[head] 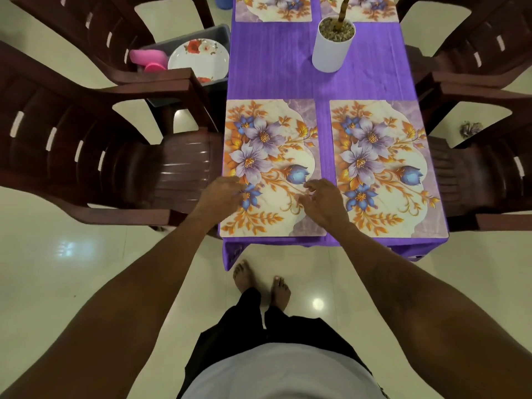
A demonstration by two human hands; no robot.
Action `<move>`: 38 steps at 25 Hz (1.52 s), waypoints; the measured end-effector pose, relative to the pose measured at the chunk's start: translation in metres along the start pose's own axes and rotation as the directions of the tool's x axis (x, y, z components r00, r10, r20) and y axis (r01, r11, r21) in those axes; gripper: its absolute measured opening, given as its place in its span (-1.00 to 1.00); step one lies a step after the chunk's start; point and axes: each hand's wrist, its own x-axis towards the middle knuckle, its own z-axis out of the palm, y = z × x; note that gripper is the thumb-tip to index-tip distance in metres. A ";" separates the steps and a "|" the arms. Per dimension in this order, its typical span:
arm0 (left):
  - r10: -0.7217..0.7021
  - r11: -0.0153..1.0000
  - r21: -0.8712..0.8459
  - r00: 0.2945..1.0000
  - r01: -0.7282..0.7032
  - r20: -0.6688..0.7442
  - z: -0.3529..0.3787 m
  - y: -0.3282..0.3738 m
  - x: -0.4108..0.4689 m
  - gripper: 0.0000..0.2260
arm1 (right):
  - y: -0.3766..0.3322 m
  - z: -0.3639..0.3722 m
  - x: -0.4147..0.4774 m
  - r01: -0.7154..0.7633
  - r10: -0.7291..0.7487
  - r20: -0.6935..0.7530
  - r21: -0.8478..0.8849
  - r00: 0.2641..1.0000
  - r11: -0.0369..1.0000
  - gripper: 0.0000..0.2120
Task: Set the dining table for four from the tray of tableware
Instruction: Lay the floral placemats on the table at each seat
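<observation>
A grey tray [188,41] sits on the seat of the far left chair, holding white floral plates [198,57] and pink cups [148,59]. Four floral placemats lie on the purple tablecloth [288,61]: near left placemat [270,133], near right placemat [383,168], and two at the far end, partly cut off. My left hand [220,194] hovers over the near left placemat's left edge with relaxed fingers, holding nothing. My right hand [324,201] is over the same mat's right side, fingers loosely spread, empty.
A white pot [331,50] with a plant stands in the table's middle. Dark brown plastic chairs flank both sides, the near left chair [115,156] close to my left arm. My bare feet stand on the glossy tiled floor at the table's near end.
</observation>
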 end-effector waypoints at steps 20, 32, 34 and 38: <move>-0.060 0.961 0.243 0.758 -0.132 0.650 -0.011 0.021 -0.021 -0.30 | -0.027 -0.004 -0.033 0.525 -0.319 0.494 -0.363 0.809 0.769 -0.42; -0.083 0.959 0.254 0.733 -0.125 0.675 -0.012 0.026 -0.026 -0.28 | -0.039 -0.004 -0.044 0.538 -0.247 0.563 -0.440 0.789 0.719 -0.36; -0.087 0.959 0.256 0.731 -0.122 0.676 -0.012 0.029 -0.026 -0.27 | -0.036 -0.003 -0.046 0.538 -0.238 0.567 -0.449 0.789 0.714 -0.36; -0.111 0.956 0.272 0.720 -0.112 0.685 -0.013 0.033 -0.027 -0.27 | -0.031 -0.001 -0.046 0.534 -0.248 0.566 -0.422 0.786 0.733 -0.37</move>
